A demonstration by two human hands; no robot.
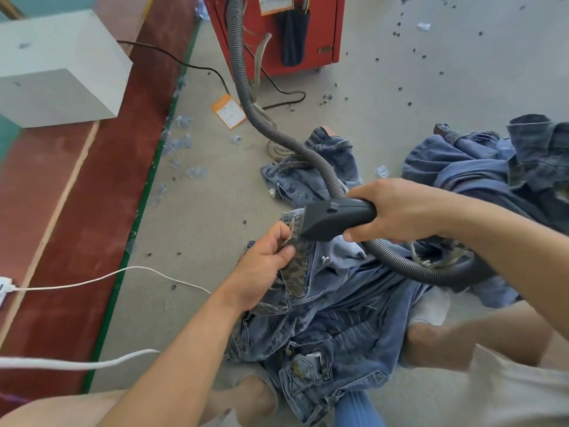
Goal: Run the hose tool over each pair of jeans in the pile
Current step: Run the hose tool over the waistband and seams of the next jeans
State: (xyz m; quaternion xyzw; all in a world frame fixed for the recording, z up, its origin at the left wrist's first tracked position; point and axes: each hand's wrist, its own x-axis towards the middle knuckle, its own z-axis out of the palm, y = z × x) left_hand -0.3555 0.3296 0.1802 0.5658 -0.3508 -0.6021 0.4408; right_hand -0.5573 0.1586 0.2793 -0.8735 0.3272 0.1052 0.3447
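Note:
My right hand (pixel 397 211) grips the black nozzle (pixel 332 218) of a grey ribbed hose (pixel 246 97). The nozzle's mouth touches the waistband of a pair of blue jeans (pixel 338 318) that lies across my lap. My left hand (pixel 264 266) pinches that waistband, which has a leopard-print lining (pixel 295 275), and holds it up against the nozzle. The hose loops behind my right wrist and runs back to a red machine (pixel 277 32). A second pair of jeans (pixel 311 171) lies on the floor under the hose. A heap of darker jeans (pixel 492 167) sits at the right.
A white box (pixel 61 72) stands on a red strip at the left. White cables (pixel 123 272) cross the floor at the lower left. An orange tag (pixel 229 110), a black cord (pixel 215 70) and small dark scraps lie on the grey floor.

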